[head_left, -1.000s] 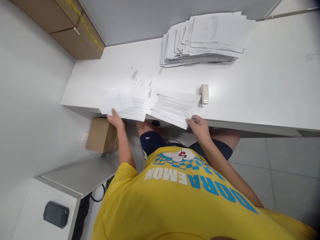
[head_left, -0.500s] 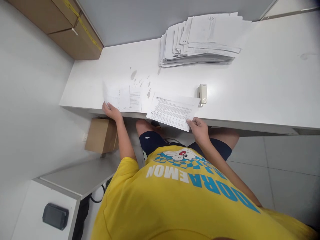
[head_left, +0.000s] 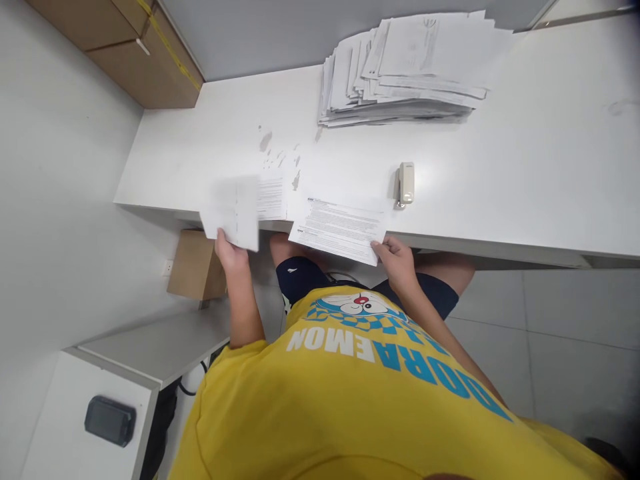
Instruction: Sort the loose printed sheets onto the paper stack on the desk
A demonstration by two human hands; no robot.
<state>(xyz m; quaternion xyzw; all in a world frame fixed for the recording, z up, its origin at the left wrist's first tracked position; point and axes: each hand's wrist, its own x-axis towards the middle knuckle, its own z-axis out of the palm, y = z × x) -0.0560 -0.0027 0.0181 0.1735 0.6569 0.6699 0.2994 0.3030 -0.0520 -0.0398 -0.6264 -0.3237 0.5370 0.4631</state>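
Observation:
My left hand (head_left: 231,252) grips the near edge of a mostly blank white sheet of paper (head_left: 233,210), blurred and lifted over the desk's front edge. Partly under that sheet, a printed page (head_left: 271,199) lies on the desk. My right hand (head_left: 395,255) pinches the lower right corner of another printed sheet (head_left: 337,230), which is tilted and sticks out past the desk edge. Beyond my right hand a cream stapler (head_left: 407,183) rests on the white desk.
A thick, uneven stack of papers (head_left: 405,73) lies at the back of the desk (head_left: 550,147). Cardboard boxes (head_left: 165,67) fill the back left corner, and another box (head_left: 195,267) is below the desk. A dark handheld device (head_left: 110,420) lies on the lower left surface.
My left hand has drawn its sheet toward me and slightly right, off part of the printed page. The right hand still holds its sheet, nearly in place. The view has shifted slightly.

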